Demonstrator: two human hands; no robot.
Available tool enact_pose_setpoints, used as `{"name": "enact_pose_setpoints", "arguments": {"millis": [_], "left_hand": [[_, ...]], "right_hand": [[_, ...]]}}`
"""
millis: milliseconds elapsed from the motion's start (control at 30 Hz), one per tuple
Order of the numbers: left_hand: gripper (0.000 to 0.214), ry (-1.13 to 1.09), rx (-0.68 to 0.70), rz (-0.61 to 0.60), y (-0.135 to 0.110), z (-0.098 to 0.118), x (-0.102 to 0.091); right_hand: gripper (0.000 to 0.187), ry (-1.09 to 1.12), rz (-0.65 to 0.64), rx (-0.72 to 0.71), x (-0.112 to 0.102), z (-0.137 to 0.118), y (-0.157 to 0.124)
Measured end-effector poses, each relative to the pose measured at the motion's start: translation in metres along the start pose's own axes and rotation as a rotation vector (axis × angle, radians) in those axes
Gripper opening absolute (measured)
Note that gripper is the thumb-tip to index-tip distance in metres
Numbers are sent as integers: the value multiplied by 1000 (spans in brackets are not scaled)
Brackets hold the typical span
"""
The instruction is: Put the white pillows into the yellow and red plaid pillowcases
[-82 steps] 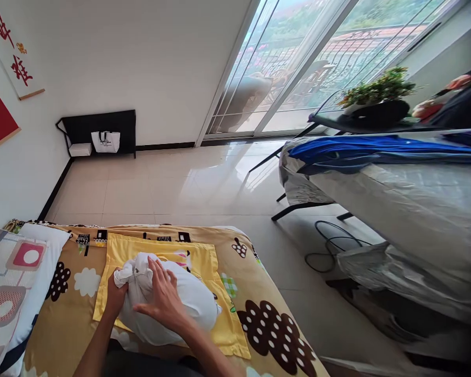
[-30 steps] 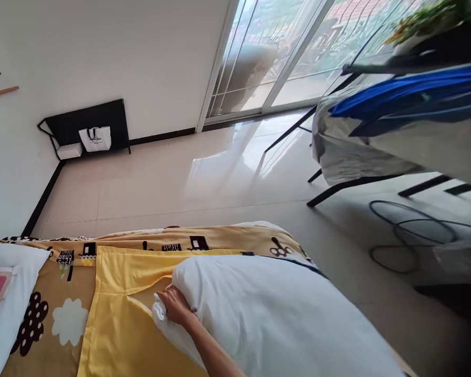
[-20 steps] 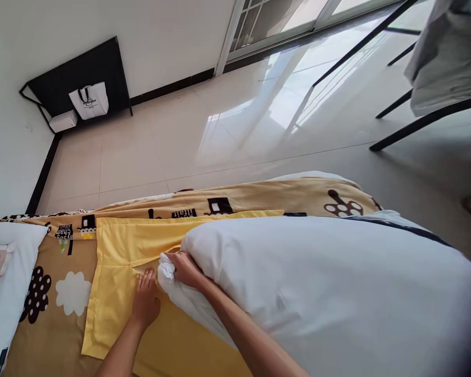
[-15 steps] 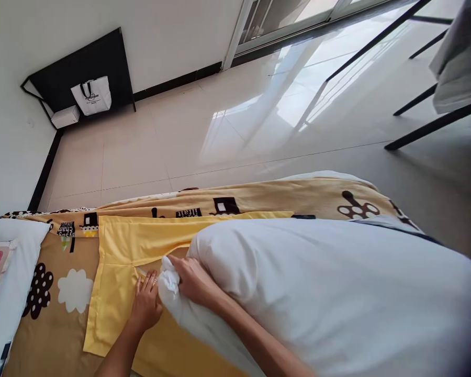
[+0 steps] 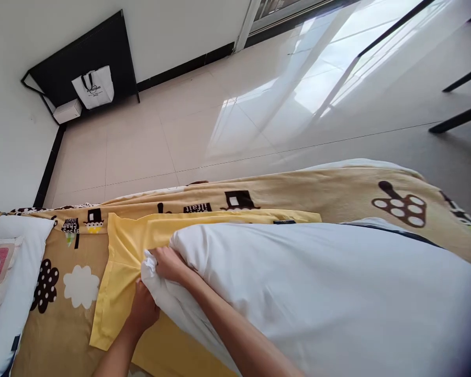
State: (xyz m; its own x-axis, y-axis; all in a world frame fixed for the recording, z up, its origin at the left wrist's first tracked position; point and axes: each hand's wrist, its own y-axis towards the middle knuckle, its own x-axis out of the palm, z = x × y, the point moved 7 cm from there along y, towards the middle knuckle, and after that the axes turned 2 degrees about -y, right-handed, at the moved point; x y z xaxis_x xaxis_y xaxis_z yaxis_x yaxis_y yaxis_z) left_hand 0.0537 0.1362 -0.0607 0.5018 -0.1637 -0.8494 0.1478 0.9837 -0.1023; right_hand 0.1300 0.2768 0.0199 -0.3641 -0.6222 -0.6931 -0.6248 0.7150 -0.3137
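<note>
Right hand [image 5: 168, 263]: closed round a gathered corner of white pillow [image 5: 298, 283]; crumpled tip of that corner poking out past the fingers, toward the left end of the bed. Left hand [image 5: 144, 305]: fingers curled in on a pinch of yellow cloth [image 5: 118, 293], creases converging there; position just below the pillow's tip, contact with it impossible to tell. White pillow: plump, smooth, spreading from the right fingers toward the right end of the bed, partly beneath the right forearm and over much of the yellow cloth; dark piping along the far side. Yellow cloth: one strip showing beyond the pillow, near the far edge of the bed; dark label [image 5: 284, 222] there.

Bed [image 5: 329, 191]: tan cover printed with clouds, spotted shapes and lettering. At its left end: pale pillow [image 5: 21, 272] beneath patterned fabric [image 5: 0, 262] with pink and white motifs.

Beyond the far edge: tiled floor [image 5: 141, 152], glossy with reflected light; black metal legs [image 5: 461, 119] to the right. Farthest: white box [image 5: 67, 111] and white tote bag [image 5: 95, 89] with black handles, side by side on a low black rack [image 5: 121, 57] against the wall.
</note>
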Motion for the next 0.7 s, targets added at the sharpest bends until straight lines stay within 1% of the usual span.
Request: {"name": "enact_pose_setpoints", "arguments": {"millis": [67, 133, 200, 300, 367, 433, 467, 533, 600, 700], "left_hand": [[30, 65, 34, -86, -11, 2, 1], [26, 127, 30, -146, -19, 4, 0], [23, 164, 26, -171, -21, 6, -4], [31, 215, 78, -161, -12, 12, -15], [30, 250, 94, -149, -4, 12, -26], [20, 287, 87, -159, 4, 9, -38], [16, 305, 91, -171, 8, 8, -44], [14, 327, 139, -195, 12, 12, -53], [15, 332, 216, -191, 15, 20, -60], [13, 351, 319, -135, 14, 33, -64]], "right_hand": [[25, -3, 56, -15, -5, -3, 5], [25, -2, 81, -38, 0, -6, 2], [23, 6, 88, -80, 10, -8, -8], [25, -5, 102, -146, 23, -9, -31], [25, -95, 23, -158, 31, -7, -44], [24, -218, -104, -140, 39, -3, -50], [22, -268, -149, -128, 41, -1, -50], [21, -321, -174, -106, 42, 0, -41], [21, -339, -149, -93, 41, -2, -27], [24, -349, -86, -99, 42, -9, -11]]}}
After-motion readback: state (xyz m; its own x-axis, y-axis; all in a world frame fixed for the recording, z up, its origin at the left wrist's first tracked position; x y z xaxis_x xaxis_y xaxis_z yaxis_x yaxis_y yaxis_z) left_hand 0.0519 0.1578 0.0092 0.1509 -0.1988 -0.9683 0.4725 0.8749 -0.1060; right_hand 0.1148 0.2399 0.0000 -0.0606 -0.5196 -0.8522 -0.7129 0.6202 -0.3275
